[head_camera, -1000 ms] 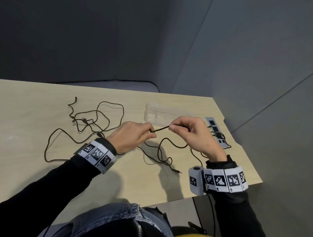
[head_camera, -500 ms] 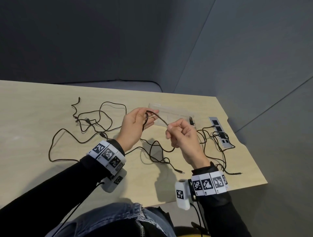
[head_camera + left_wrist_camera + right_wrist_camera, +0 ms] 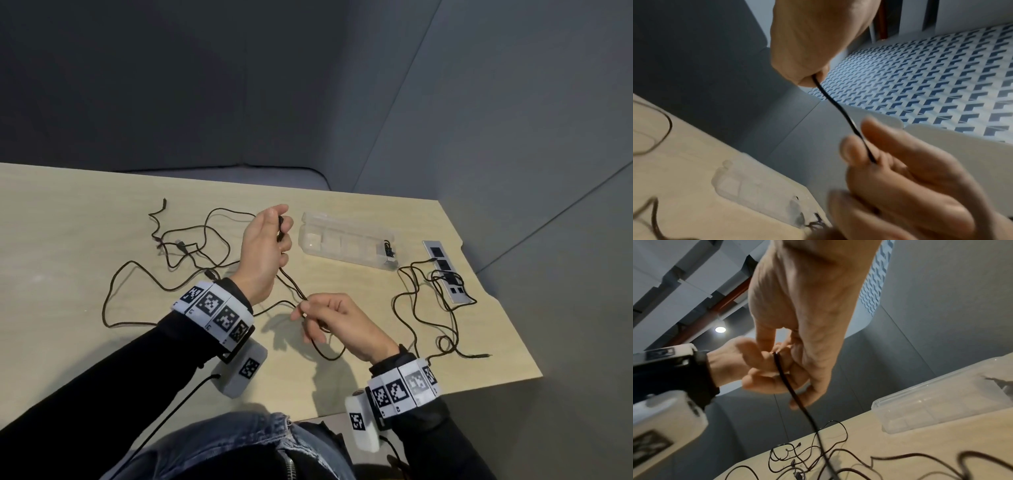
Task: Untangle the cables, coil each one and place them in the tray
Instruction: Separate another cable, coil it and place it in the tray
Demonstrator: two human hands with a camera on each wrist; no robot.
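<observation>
Thin black cables lie tangled on the wooden table (image 3: 68, 212). My left hand (image 3: 281, 233) is raised in front of the clear plastic tray (image 3: 342, 255) and grips one cable (image 3: 291, 284) in its curled fingers. That cable runs down to my right hand (image 3: 303, 308), which pinches it between thumb and forefinger nearer to me. In the left wrist view the left hand (image 3: 813, 76) holds the taut cable (image 3: 838, 108) and the blurred right hand (image 3: 869, 155) pinches it lower. From the right wrist, the right hand (image 3: 781, 352) has the cable (image 3: 797, 400) trailing to the table.
A tangle of cables (image 3: 185, 246) lies at the left. Another cable (image 3: 428, 294) loops over a grey socket strip (image 3: 445, 270) at the right edge. A small coiled cable (image 3: 388, 248) sits in the tray's right end. The table's front right corner (image 3: 534, 373) is close.
My left hand has lifted and turned upright with the cable. My right hand has slid down the cable toward me, so the stretch between the hands is longer.
</observation>
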